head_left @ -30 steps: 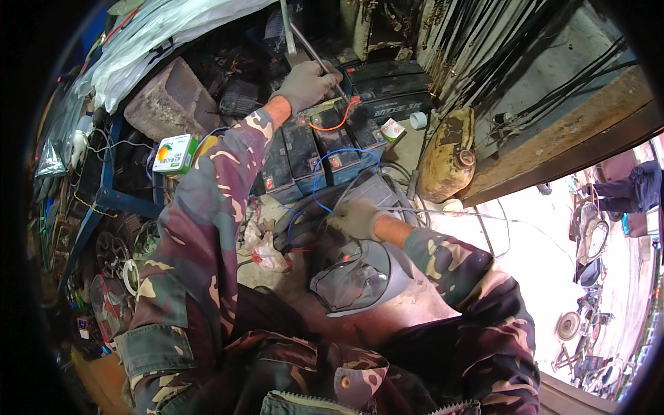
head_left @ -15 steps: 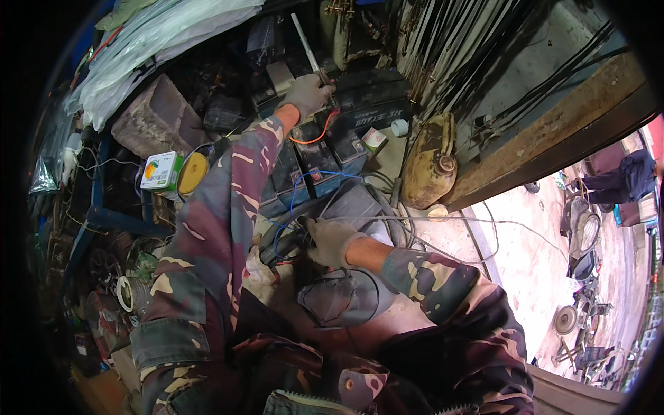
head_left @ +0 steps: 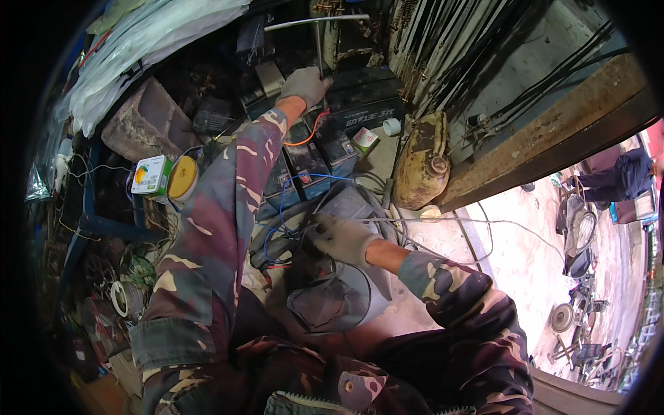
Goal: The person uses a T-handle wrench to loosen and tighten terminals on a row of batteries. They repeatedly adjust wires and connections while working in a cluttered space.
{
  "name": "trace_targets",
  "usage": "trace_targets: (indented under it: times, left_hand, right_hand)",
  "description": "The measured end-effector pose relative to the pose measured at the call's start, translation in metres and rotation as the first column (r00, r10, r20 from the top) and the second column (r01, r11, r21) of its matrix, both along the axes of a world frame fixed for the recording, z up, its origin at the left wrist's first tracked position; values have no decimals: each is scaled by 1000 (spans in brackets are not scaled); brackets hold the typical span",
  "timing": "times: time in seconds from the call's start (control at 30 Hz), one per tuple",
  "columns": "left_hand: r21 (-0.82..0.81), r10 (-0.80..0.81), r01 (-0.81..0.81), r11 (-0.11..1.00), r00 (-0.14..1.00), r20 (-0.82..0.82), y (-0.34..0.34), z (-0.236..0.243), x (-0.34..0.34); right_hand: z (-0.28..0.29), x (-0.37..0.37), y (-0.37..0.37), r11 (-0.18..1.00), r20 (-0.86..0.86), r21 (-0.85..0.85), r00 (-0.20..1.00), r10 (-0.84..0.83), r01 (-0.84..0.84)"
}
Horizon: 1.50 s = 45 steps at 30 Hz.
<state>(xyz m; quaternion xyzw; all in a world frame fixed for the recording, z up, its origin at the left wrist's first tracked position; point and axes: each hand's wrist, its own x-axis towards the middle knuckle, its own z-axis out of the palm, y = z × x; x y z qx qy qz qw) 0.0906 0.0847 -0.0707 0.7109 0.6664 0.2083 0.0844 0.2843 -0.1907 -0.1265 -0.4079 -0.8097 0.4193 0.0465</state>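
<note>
At the top of the head view my gloved left hand [head_left: 306, 90] is closed around the shaft of a metal T-handle wrench [head_left: 319, 48], its crossbar lying nearly level above. Beneath and beside that hand stand several dark batteries [head_left: 308, 160], with an orange wire [head_left: 304, 142] and a blue wire [head_left: 325, 173] across them. My gloved right hand [head_left: 346, 238] is lower, fingers curled among dark cables; what they grip, if anything, is hidden. Just below it is a grey, rounded container-like object [head_left: 366, 294] with a dark, glossy front.
A dirty yellow jerrycan [head_left: 420, 166] stands right of the batteries, beside a rusty beam [head_left: 553, 111]. A rough stone block [head_left: 142, 128], a small green-and-white box [head_left: 152, 174] and a yellow round lid [head_left: 182, 178] lie left. Long rods lean at the back. At far right is another person [head_left: 615, 181].
The wrench has turned, so its crossbar now shows broadside. My left hand stays around the shaft. My right hand has shifted slightly right.
</note>
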Motion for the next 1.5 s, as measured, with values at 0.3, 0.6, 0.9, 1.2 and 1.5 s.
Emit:
trace_targets:
  times: [0.3, 0.6, 0.9, 1.2, 1.5]
  left_hand:
    - [0, 87, -87, 996, 996, -34, -12, 7, 13]
    - [-41, 38, -34, 999, 996, 78, -18, 9, 13]
    - [-93, -120, 143, 985, 968, 220, -3, -19, -9]
    - [-255, -54, 69, 964, 996, 66, -40, -107, -77]
    - [-234, -72, 82, 969, 996, 52, -43, -102, -70]
  right_hand:
    - [97, 22, 91, 912, -405, 141, 863, -302, 385]
    - [229, -47, 237, 690, -250, 354, 775, -581, 631]
    - [216, -90, 321, 712, 532, 680, 785, -317, -173]
    - [228, -97, 377, 667, 622, 607, 780, -61, -432]
    - [273, -62, 316, 831, 564, 510, 815, -130, -220]
